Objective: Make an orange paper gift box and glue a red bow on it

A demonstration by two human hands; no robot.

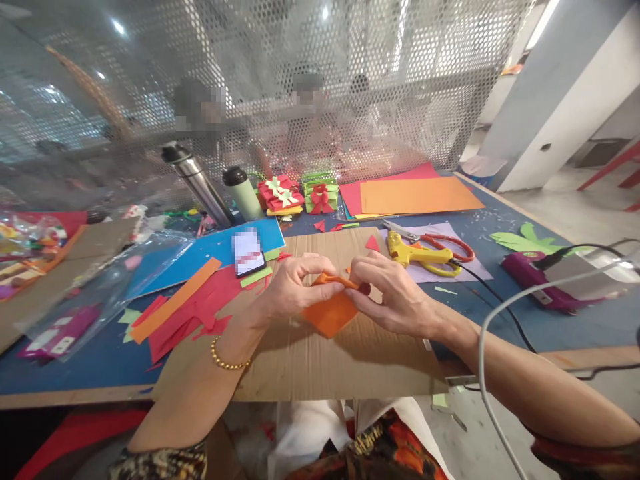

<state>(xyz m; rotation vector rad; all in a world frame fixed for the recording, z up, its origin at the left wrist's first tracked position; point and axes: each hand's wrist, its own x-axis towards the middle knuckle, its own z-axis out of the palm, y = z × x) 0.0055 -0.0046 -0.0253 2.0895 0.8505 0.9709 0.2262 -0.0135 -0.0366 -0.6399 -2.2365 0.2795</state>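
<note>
Between both hands is a piece of orange paper (331,315), its top edge folded over and its lower corner pointing down toward me. My left hand (297,287) pinches the upper left of the fold between thumb and fingers. My right hand (393,290) pinches the right end of the same fold, where the paper curls. Beneath them lies a sheet of brown cardboard (320,373). Just beyond my right hand are a yellow glue gun (417,253) and red-handled scissors (457,241), resting on pale purple paper (480,270).
Left of my hands lie a phone (249,252), red paper scraps (200,307) and an orange strip (175,300). Behind stand a steel flask (197,183), a green bottle (243,193) and folded paper pieces (321,195). A white cable (483,360) loops near my right forearm.
</note>
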